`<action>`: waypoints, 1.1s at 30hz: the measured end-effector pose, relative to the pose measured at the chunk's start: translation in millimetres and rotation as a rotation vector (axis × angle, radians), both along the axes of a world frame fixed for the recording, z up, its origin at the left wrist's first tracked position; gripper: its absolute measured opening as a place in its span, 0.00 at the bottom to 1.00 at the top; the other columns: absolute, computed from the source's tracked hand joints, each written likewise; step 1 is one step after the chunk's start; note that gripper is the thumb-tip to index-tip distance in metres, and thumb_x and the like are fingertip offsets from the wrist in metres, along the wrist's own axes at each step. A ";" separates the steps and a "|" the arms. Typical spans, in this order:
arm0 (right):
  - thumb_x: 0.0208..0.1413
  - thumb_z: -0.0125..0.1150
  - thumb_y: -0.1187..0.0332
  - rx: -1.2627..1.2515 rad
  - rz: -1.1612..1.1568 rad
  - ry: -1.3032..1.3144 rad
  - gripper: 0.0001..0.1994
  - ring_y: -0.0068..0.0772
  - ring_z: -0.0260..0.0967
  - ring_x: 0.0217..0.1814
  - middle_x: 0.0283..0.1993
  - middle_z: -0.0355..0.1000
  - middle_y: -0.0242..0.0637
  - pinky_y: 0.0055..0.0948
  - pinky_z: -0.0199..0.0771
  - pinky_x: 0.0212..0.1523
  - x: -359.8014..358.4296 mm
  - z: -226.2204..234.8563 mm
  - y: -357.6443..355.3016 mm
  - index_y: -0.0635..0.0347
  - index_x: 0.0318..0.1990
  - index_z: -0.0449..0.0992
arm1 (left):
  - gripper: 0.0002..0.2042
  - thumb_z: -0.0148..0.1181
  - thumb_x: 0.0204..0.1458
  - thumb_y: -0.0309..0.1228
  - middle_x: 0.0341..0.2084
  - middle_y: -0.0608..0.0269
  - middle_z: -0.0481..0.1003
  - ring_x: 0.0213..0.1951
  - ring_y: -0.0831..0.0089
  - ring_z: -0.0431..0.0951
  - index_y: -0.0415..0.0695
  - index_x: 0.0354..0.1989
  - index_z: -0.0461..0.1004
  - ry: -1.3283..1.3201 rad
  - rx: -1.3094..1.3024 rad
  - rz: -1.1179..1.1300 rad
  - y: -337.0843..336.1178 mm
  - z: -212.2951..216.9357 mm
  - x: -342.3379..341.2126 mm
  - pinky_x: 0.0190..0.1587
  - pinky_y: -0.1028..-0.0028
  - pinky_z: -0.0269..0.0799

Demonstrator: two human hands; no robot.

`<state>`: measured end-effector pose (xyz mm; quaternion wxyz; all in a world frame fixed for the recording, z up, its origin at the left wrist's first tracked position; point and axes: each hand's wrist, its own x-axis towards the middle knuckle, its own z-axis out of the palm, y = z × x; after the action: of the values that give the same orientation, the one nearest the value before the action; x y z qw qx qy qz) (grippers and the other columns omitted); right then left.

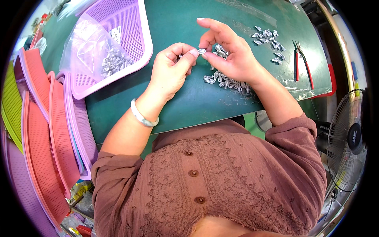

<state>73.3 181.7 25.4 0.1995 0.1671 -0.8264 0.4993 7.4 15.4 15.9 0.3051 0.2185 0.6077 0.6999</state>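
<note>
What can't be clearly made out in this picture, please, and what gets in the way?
All in the head view:
Piece: partly covered by the left hand; its fine detail is too small.
Pile: partly hidden by the right hand.
Bag: hazy film and overlap prevent counting its contents.
Fan: right side cut off by the dark lens rim.
Stacked baskets: left side cut off likewise.

The head view looks from the left of two fisheye cameras worn on the person's head, upright and unmirrored. It faces steeply down, close above the brown shirt (pixel 221 177), and out over the green table (pixel 114 114), with the left hand (pixel 171 71) and right hand (pixel 235 57) farther off, above centre. Baskets (pixel 43 126) at left and a fan (pixel 349 138) at right bend along the dark rim.
</note>
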 end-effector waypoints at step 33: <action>0.42 0.59 0.81 0.027 -0.050 0.109 0.29 0.27 0.69 0.28 0.27 0.69 0.32 0.25 0.69 0.32 -1.1 0.9 -1.9 0.57 0.55 0.62 | 0.05 0.52 0.55 0.30 0.22 0.73 0.70 0.20 0.88 0.64 0.44 0.35 0.72 -0.235 0.010 -0.112 -1.1 -3.0 -3.6 0.21 0.90 0.59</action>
<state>72.2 179.7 26.2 0.2546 0.1759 -0.8248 0.4732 3.9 14.3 12.9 0.4117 0.1702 0.5511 0.7056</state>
